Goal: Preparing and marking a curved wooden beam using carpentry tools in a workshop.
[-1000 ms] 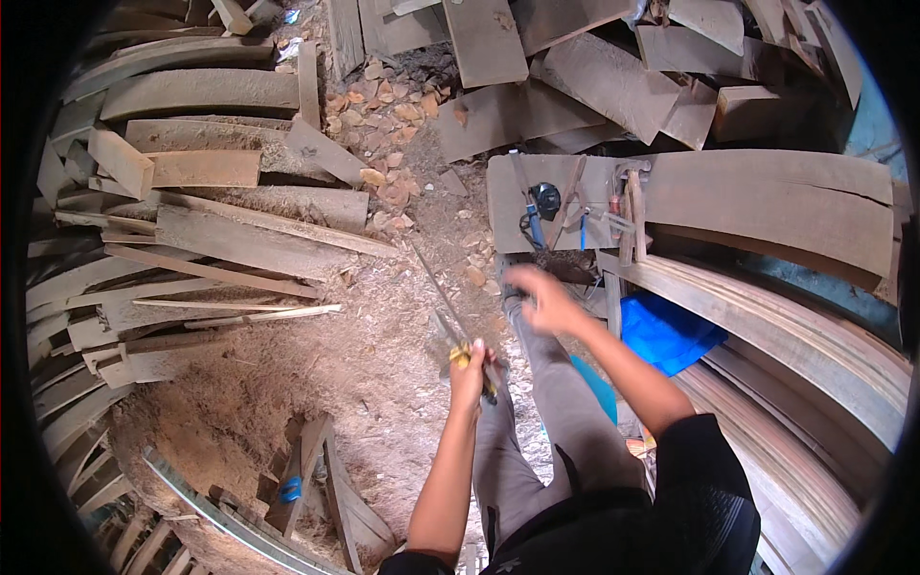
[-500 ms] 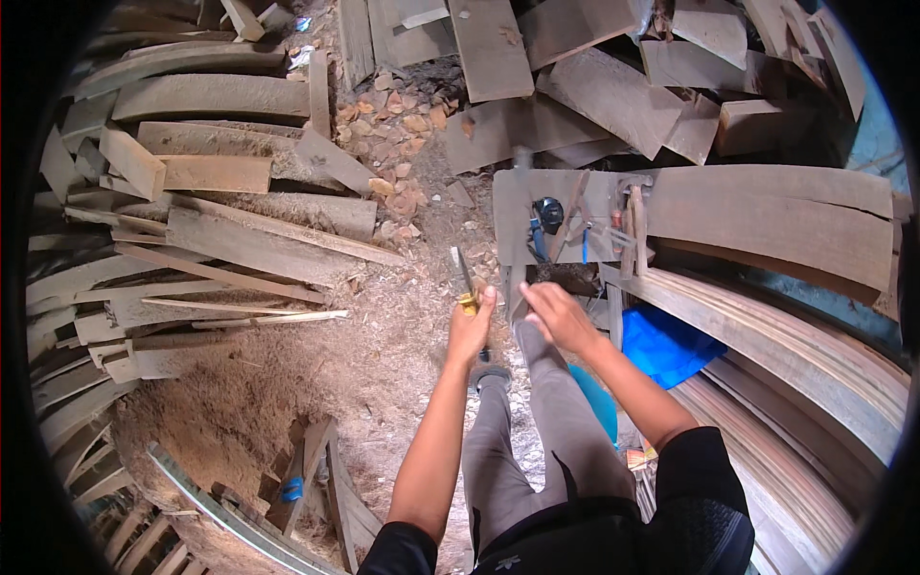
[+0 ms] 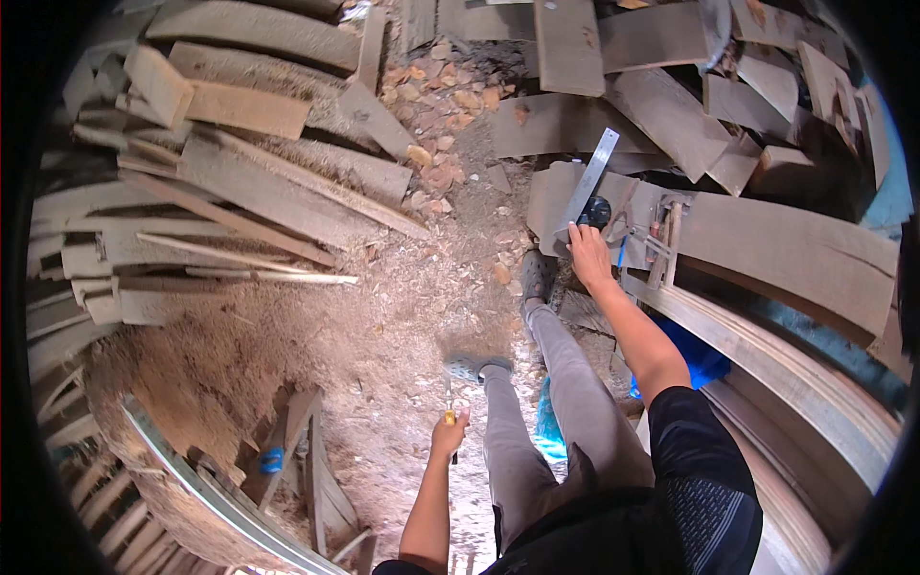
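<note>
Planks [image 3: 273, 187] lie heaped at left, reddish chips [image 3: 447, 174] on the ground [image 3: 383, 335], blue sheeting [image 3: 706, 362] at right

Through my remote feed I count one left hand [image 3: 448, 436] and one right hand [image 3: 591, 255], one yellow-handled tool [image 3: 449, 417], one metal ruler [image 3: 589, 179], one round black object [image 3: 598, 212] and one thin blue stick [image 3: 621, 253]. I make out two clogs [image 3: 539, 275]; the planks [image 3: 568, 48] are too many for me to number.

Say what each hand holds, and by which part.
Left hand: the yellow-handled tool, by its handle. Right hand: the metal ruler, by its near end.
</note>
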{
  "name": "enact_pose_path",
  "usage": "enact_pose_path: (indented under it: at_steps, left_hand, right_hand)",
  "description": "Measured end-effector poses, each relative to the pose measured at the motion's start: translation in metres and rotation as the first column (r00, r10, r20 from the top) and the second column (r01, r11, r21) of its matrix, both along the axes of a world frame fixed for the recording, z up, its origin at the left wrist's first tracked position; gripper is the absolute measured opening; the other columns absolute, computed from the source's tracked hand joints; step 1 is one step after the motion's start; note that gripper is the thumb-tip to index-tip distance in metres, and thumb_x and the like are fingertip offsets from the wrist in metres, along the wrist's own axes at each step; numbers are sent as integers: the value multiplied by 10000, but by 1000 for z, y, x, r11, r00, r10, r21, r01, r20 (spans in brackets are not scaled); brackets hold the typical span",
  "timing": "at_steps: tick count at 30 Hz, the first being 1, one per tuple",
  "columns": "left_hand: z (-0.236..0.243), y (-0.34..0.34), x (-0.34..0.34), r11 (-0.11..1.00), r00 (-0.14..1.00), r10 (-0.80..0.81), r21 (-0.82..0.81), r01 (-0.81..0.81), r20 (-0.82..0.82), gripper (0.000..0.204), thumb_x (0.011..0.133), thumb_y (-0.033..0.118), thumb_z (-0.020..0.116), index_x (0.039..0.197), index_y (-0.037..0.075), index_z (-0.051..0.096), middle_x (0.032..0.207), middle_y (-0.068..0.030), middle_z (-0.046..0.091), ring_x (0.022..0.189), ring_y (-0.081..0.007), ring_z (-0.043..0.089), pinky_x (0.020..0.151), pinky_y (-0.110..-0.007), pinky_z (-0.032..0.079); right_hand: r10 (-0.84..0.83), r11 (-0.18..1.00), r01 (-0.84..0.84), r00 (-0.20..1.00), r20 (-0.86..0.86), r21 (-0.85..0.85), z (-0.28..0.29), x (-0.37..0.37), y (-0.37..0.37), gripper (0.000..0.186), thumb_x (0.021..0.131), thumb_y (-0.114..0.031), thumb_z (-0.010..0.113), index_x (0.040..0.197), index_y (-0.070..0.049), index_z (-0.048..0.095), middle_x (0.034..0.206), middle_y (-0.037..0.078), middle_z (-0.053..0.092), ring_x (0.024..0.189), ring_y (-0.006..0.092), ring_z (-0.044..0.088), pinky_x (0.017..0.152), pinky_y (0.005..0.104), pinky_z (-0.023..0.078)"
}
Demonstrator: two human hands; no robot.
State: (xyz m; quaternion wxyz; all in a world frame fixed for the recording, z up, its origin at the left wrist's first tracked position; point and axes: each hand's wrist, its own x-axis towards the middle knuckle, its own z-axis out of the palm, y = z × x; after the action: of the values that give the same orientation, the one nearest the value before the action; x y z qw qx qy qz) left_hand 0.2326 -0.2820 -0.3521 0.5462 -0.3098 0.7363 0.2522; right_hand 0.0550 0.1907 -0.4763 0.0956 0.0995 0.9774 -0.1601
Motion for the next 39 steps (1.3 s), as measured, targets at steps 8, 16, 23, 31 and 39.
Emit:
enact_pose_path:
  at_steps: [8,16,23,31,39]
  left_hand:
    - [16,19,61,923,922,380,37,-383,72,518,926,529,726,1036,26,664,865,-79,747,666,-132,641,607,-291,511]
    - [27,70,38,849,874,480,213,-484,70,520,957,531,689,1091,31,638,923,-67,760,634,-85,570,571,-249,473]
    - [38,51,19,832,861,508,245,-498,25,521,961,518,687,1108,22,629,927,-74,761,628,-84,550,593,-246,473]
    - [114,-8,109,727,724,687,66,-684,-66,608,866,603,745,1057,29,684,885,-110,749,831,-223,685,767,-383,532]
    - [185,-15,270,509,512,823,-80,-857,-246,715,831,710,692,1075,39,718,979,-204,750,951,-325,731,818,-459,551]
  right_hand:
    - [0,989,-12,997,76,151,-29,-6,-7,557,826,-32,738,1343,-41,532,1135,151,596,1093,355,583,927,438,523]
    - [-141,951,38,937,320,308,-30,-20,-24,377,865,-41,669,1223,-29,554,1123,166,596,1093,356,615,859,449,561]
    - [-212,910,99,946,246,402,-6,-34,-35,335,795,-138,740,1101,-90,612,1092,126,631,1066,334,643,829,451,581]
    - [150,853,-326,902,406,408,53,20,-118,712,806,-308,729,1426,-28,517,1468,225,524,1317,397,529,1124,466,417]
    - [343,922,-385,778,527,-31,152,87,-250,772,856,-339,749,1472,-15,416,1612,261,293,1408,457,430,1127,525,426]
